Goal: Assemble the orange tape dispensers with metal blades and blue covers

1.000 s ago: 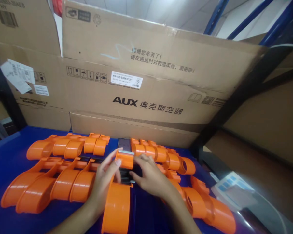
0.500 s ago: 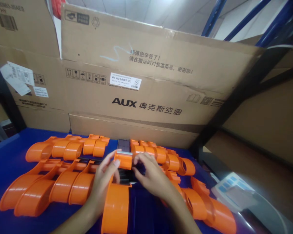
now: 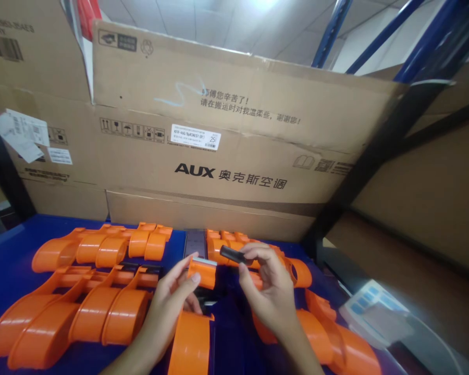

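My left hand (image 3: pixel 179 291) grips the upper part of an orange tape dispenser (image 3: pixel 191 344), its serrated metal blade (image 3: pixel 204 261) facing up and away from me. The dispenser's broad round body hangs below my fingers, toward the bottom edge of the view. To the right, my right hand (image 3: pixel 268 286) pinches a short black plastic strip (image 3: pixel 234 254) between thumb and fingers. The strip points left toward the blade, a small gap apart from it. Black pieces (image 3: pixel 206 301) lie partly hidden behind my left hand.
Orange tape dispensers stand in rows on the blue surface (image 3: pixel 8 263), several at left (image 3: pixel 88 315) and several at right (image 3: pixel 316 333). A dark phone-like slab (image 3: pixel 195 244) lies at the back. Behind rises a cardboard wall (image 3: pixel 234 156); a white device (image 3: pixel 375 312) sits at right.
My right hand has moved right and away from the dispenser, and the black strip now shows in its fingers. My left hand still holds the dispenser, slightly lower and further right in view.
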### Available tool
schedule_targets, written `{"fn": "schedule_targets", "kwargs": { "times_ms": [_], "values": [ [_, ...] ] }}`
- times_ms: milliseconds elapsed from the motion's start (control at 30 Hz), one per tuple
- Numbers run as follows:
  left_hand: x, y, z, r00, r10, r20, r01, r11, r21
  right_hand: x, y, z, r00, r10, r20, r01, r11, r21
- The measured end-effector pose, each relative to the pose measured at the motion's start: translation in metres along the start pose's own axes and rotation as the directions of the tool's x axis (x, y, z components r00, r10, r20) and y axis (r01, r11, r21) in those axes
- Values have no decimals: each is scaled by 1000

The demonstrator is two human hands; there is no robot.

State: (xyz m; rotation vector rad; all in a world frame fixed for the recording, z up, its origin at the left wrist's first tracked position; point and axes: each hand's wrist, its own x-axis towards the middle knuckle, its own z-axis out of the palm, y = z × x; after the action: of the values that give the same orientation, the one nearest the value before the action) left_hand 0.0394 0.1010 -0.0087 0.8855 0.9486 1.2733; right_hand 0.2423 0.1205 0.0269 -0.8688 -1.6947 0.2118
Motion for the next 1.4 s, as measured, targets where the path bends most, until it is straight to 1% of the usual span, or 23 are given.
{"fn": "schedule_targets", "kwargs": {
  "times_ms": [100, 200, 300, 433, 600, 733, 867, 1067, 1200, 1333, 1400],
  "values": [
    [1, -6, -2, 999, 39, 22, -39, 999, 1, -2, -7, 4, 997, -33, 75, 33, 999, 7],
    [1, -9, -4, 995, 94, 14, -94, 996, 2, -3, -16, 7, 988, -60, 145, 62, 998, -13],
    [-3, -8, -4, 994, 113, -1, -113, 994, -3, -3, -22, 10, 982, -80, 170, 82, 997, -9],
    [-6, -3, -2, 993, 115, -6, -115, 993, -29, -3, -22, 13, 975, -99, 201, 102, 995, -6],
    [-7, -2, -1, 993, 120, -10, -120, 992, -42, -6, -21, 18, 972, -112, 207, 119, 993, -17],
    [-5, -4, -2, 990, 139, -27, -140, 989, -36, -10, -21, 22, 977, -104, 185, 112, 993, -32],
    [-4, -5, -2, 993, 121, -10, -121, 992, -28, -11, -18, 24, 981, -98, 170, 107, 993, -46],
    [-4, -4, -2, 991, 136, 10, -135, 990, -49, -9, -13, 25, 972, -112, 207, 110, 994, 22],
    [-5, -4, -3, 988, 151, 38, -149, 988, -35, -9, -14, 25, 972, -122, 201, 116, 992, 39],
    [-2, -5, -5, 989, 140, 42, -139, 990, -31, -7, -17, 20, 969, -69, 239, 66, 998, 21],
    [-1, -5, -7, 991, 127, 34, -126, 991, -38, -5, -16, 15, 981, -13, 193, 18, 999, -27]
  ]
}}
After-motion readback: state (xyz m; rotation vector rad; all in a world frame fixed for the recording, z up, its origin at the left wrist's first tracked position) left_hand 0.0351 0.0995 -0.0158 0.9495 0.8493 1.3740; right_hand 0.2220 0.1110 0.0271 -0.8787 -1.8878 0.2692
